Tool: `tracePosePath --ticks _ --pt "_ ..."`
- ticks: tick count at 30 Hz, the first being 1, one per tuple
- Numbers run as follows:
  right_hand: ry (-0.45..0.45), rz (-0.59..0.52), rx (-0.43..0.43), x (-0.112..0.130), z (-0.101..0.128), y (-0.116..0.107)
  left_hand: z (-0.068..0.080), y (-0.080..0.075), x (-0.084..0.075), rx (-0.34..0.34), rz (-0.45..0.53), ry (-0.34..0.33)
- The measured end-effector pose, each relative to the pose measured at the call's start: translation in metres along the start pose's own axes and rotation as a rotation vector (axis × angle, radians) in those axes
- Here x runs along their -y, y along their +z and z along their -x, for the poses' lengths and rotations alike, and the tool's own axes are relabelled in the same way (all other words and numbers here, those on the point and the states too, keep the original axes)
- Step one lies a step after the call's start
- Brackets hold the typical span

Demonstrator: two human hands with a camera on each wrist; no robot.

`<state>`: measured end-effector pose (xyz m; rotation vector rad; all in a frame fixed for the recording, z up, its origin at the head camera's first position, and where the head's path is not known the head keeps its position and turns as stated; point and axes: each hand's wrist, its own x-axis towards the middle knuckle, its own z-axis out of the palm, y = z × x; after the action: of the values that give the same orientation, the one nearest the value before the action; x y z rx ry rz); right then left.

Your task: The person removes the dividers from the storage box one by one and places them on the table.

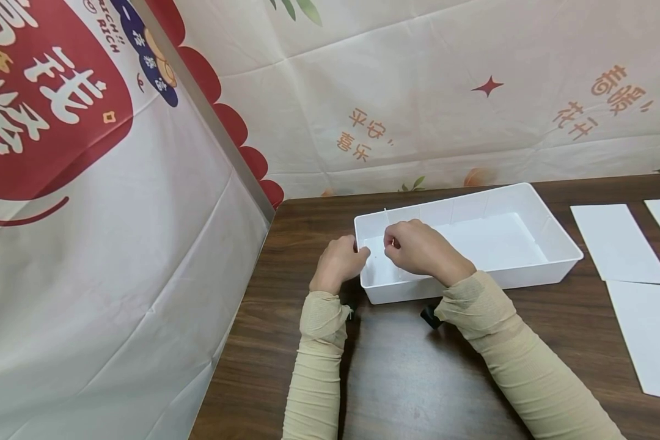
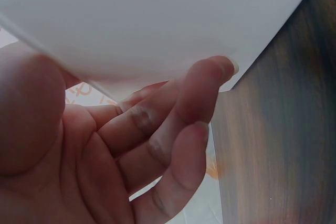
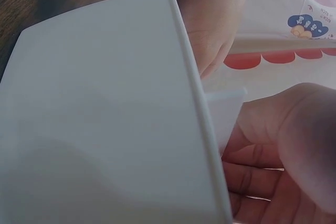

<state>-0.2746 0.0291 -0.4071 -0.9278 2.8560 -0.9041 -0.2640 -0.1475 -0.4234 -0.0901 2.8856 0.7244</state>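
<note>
A long white plastic tray [image 1: 533, 272] sits on the wooden table, open side up. At its left end my left hand [image 1: 338, 264] grips the end wall, thumb over the rim and fingers along the outside; the left wrist view shows these fingers [image 2: 197, 85] against the white wall. My right hand [image 1: 420, 252] is over the tray's left part, fingers curled down inside. It pinches a thin white divider panel [image 3: 224, 116], whose top edge pokes above the tray's front wall in the right wrist view. The panel's lower part is hidden behind that wall.
Several flat white rectangular sheets [image 1: 621, 241] lie on the table [image 1: 396, 379] at the right. Printed cloth [image 1: 418, 91] hangs behind the table, and another cloth [image 1: 159, 256] drops along its left edge. Small black devices [image 1: 431, 316] sit under the wrists.
</note>
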Motion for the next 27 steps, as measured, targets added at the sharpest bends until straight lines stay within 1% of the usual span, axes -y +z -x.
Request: tracePosePath --ticks 16,27 --pt "-0.022 0.001 -0.037 0.0018 0.001 -0.0009 0.0 0.0008 0.0008 -0.004 -0.007 0.01" --pt "-0.037 -0.01 -0.055 0.0028 0.0015 -0.0027 0.0 0.0002 0.0002 0.004 0.0 -0.003"
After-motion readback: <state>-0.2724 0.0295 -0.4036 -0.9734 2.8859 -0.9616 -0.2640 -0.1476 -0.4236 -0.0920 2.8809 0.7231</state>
